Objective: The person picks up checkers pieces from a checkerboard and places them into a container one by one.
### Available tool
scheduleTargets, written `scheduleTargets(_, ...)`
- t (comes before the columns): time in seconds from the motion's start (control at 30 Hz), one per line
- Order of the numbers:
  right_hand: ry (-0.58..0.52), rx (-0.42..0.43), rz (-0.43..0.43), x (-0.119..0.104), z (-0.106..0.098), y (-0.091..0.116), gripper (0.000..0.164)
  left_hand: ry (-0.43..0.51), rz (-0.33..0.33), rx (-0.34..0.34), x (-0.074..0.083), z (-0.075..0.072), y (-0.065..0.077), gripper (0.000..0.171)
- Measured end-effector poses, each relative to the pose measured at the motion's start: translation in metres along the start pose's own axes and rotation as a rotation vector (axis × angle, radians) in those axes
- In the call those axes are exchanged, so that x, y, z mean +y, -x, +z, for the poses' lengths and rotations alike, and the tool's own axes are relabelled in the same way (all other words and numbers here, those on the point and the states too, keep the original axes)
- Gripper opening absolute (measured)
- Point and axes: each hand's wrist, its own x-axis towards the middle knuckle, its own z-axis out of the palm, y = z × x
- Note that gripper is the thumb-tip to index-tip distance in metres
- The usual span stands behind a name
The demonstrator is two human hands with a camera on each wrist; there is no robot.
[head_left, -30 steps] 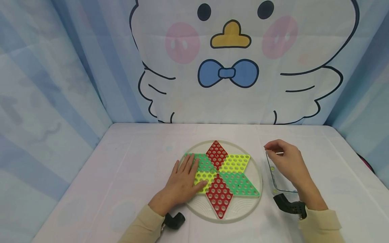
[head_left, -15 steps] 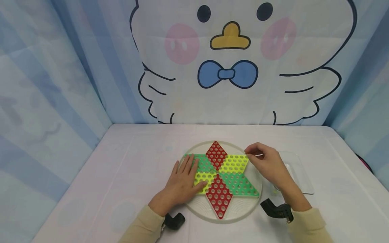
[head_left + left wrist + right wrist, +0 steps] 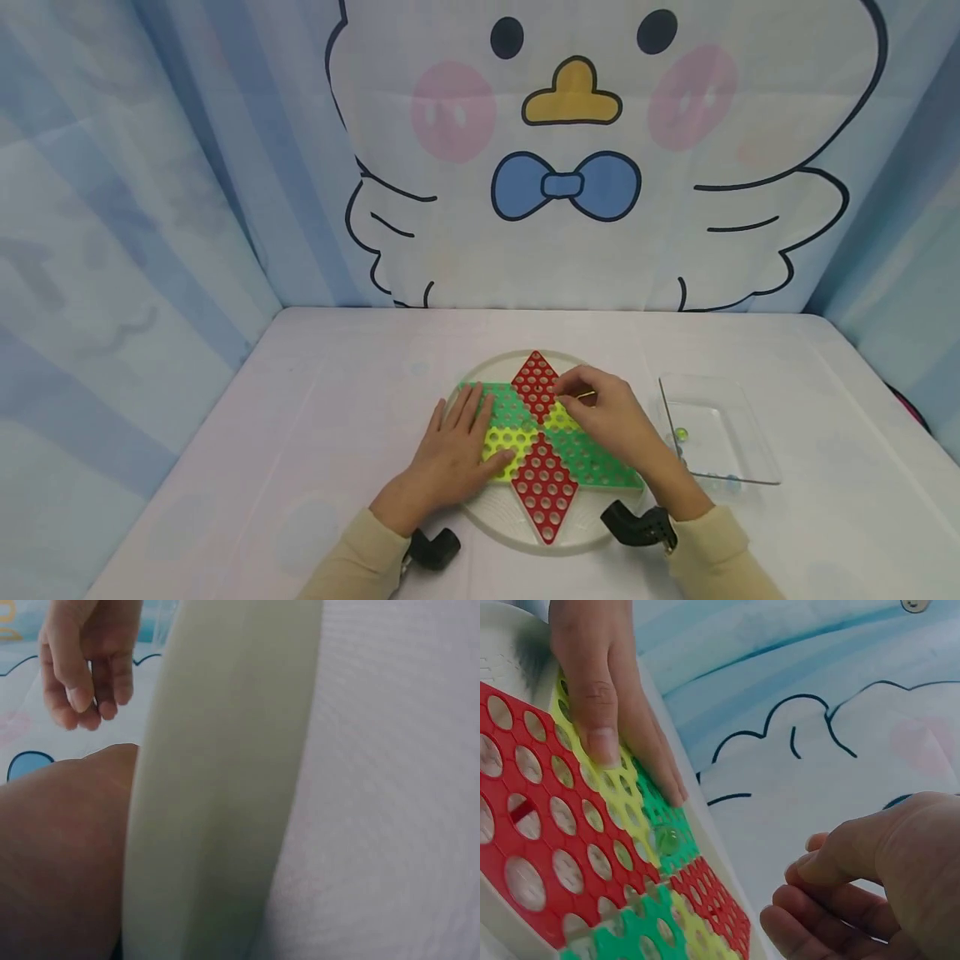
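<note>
A round white Chinese checkers board [image 3: 480, 521] bears a star of red, yellow and green perforated panels [image 3: 544, 492]. My left hand [image 3: 457, 454] rests on its left side, fingers spread over the green and yellow panels. My right hand [image 3: 611, 417] hovers over the upper right of the star, and its thumb and fingertips [image 3: 799, 870] pinch together. A small thing in that pinch is hidden by the fingers, so I cannot tell its kind. One clear greenish marble [image 3: 665, 840] sits near the star's middle, beside the left fingers in the right wrist view.
Right of the board stands a clear plastic box [image 3: 757, 442] with several marbles, among them a yellow-green marble [image 3: 681, 434]. A white cloth covers the table [image 3: 360, 383]. Behind it hangs a printed curtain [image 3: 570, 267].
My right hand has moved left from the clear box, across the board's right edge, to above the star, with its fingers pinched throughout. The left hand has stayed on the board.
</note>
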Motion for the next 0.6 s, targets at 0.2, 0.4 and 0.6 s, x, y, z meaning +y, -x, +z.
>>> scheduleTargets(0.2, -0.063, -0.031, 0.000, 0.002, 0.018, -0.002, 0.009, -0.005, 0.001, -0.001, 0.001, 0.000, 0.000, 0.083)
scheduleTargets(0.4, -0.126, -0.051, -0.003, 0.007, 0.031, -0.002, 0.006, -0.017, 0.000, -0.001, 0.001, 0.001, 0.000, 0.083)
scheduleTargets(0.6, -0.136, -0.043, -0.009, 0.013, 0.041, 0.000, 0.011, -0.020, -0.001, 0.003, 0.001, 0.001, 0.000, 0.083)
